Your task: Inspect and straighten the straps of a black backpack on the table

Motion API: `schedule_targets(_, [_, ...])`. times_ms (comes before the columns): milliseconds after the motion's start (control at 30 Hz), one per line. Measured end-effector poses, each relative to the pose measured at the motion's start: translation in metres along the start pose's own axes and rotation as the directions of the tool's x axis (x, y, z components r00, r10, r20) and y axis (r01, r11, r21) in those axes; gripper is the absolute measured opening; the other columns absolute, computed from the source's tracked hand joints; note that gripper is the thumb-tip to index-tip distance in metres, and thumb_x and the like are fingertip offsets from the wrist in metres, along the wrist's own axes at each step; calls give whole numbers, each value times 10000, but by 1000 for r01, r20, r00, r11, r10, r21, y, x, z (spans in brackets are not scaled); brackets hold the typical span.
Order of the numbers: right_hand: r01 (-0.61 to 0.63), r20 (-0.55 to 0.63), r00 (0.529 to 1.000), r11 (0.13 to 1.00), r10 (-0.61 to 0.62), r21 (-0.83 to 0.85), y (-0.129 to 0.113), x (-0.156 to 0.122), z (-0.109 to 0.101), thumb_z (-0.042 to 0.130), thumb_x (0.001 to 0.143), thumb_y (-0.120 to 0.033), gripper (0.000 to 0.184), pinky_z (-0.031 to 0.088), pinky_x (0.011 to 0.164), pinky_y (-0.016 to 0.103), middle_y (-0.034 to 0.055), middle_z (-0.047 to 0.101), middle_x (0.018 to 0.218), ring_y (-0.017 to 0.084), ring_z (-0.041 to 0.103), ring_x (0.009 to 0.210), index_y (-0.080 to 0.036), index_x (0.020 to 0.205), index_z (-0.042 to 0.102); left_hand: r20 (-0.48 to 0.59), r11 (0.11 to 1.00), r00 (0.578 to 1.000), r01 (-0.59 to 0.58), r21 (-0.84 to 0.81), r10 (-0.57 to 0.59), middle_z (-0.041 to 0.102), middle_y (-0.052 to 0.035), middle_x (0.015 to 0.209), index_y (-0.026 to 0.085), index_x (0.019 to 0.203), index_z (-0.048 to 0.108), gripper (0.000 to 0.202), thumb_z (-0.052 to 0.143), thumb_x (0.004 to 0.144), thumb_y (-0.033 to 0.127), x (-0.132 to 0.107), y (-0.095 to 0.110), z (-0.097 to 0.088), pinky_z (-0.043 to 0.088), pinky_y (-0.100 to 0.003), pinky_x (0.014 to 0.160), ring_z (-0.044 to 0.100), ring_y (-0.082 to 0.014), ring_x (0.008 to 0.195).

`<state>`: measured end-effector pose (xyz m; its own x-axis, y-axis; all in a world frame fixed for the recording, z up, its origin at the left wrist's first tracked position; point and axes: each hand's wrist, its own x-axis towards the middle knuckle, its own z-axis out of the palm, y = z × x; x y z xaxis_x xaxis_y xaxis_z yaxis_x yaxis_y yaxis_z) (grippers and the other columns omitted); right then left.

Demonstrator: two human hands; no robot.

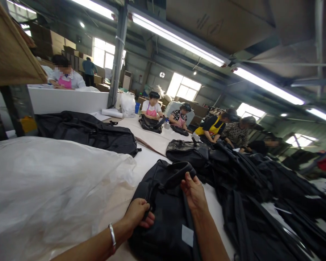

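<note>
A black backpack (168,224) lies on the pale table in front of me, with a small white label (187,235) low on its right side. My left hand (140,213) is closed at the bag's left side, pinching a dark part of it that I cannot make out, perhaps a zipper or strap. At the top right, my right hand (194,190) pinches a thick black band (180,170) of the bag between thumb and fingers. A silver bracelet (112,235) circles my left wrist.
Clear plastic sheeting (49,188) covers the table to the left, with a black bag (87,132) behind it. More black bags (239,174) are heaped on the right. Several co-workers (212,127) work along the far table edge. A brown flap (13,47) hangs at upper left.
</note>
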<state>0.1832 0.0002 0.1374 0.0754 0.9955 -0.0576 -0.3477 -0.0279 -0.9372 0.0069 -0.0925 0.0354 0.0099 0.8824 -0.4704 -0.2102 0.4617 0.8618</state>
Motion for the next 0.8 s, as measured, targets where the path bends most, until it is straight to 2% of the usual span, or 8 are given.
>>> schedule_targets(167, [117,-22,993,993,-116,16,19,1,4,849,575,-360,469,575,682,248,-33,668,887,75,618,614,-215,973,648,-32,1000,999,-11,-4,11,709,-114,732,170,825,451,57,399,845,185,-2,3,2,488,-228,463,678,-187,579])
schedule_targets(300, [131,-3,991,991,-131,-2,28,-12,7,837,600,-354,469,577,701,247,-17,663,966,74,621,640,-215,1006,649,-11,1000,1000,-11,1,11,713,-114,747,184,838,415,17,401,834,176,1,4,2,498,-237,475,688,-196,606])
schedule_targets(400, [112,-23,993,991,-114,-69,25,-18,7,821,628,-386,425,573,646,240,-31,638,771,70,582,572,-181,955,645,39,999,999,17,30,-18,709,-124,744,186,836,414,66,471,820,215,5,7,-3,495,-247,457,687,-215,597])
schedule_targets(467, [102,-20,994,989,-105,-108,19,-18,7,805,647,-416,418,563,596,233,-48,586,657,65,540,520,-161,932,638,77,997,997,26,69,-31,698,-127,714,179,815,442,178,560,798,312,8,12,-8,493,-260,444,681,-232,575])
schedule_targets(533, [104,-4,994,986,-106,-129,15,-16,7,798,650,-434,436,553,565,227,-51,568,635,59,511,498,-153,940,634,92,993,995,13,116,-23,678,-111,672,175,785,471,291,630,753,417,11,19,-13,486,-263,438,672,-236,553])
schedule_targets(700, [159,-11,986,971,-164,-176,13,-15,12,756,687,-445,399,514,500,200,-64,535,575,62,496,464,-152,918,615,116,963,993,-66,262,37,651,-64,684,180,762,501,377,650,679,515,15,29,-21,456,-248,441,653,-213,554])
schedule_targets(800, [173,-18,984,964,-180,-203,13,-21,15,719,710,-433,334,441,404,169,-74,498,504,62,474,392,-146,821,587,137,907,984,-161,390,116,637,-26,696,199,855,517,443,639,638,565,22,28,-26,420,-242,441,616,-195,550])
